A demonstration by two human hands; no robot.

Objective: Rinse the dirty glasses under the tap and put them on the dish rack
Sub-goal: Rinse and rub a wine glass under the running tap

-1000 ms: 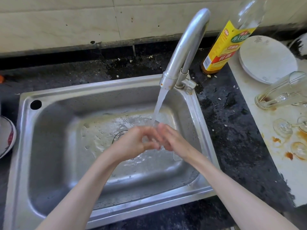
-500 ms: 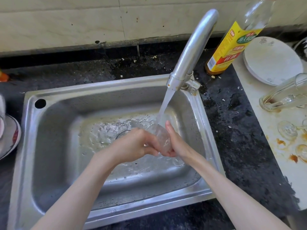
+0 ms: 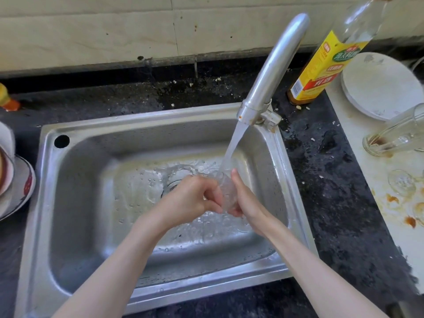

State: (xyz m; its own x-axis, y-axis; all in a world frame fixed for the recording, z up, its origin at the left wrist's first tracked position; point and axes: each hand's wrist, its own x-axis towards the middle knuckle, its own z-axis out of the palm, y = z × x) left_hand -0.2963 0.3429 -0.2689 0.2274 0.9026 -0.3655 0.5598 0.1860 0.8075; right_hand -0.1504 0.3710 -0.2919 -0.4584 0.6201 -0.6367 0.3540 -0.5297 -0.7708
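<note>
I see both hands clamped on one glass (image 3: 226, 193): left hand (image 3: 192, 198) curled round it, right hand (image 3: 244, 198) cupping opposite side. Tap (image 3: 273, 70) stream hits glass over sink (image 3: 91, 180); water pools beneath.

A small clear drinking glass (image 3: 226, 191) sits tilted over the steel sink basin (image 3: 91, 203), its mouth up under the stream from the curved chrome tap (image 3: 275, 67).
</note>
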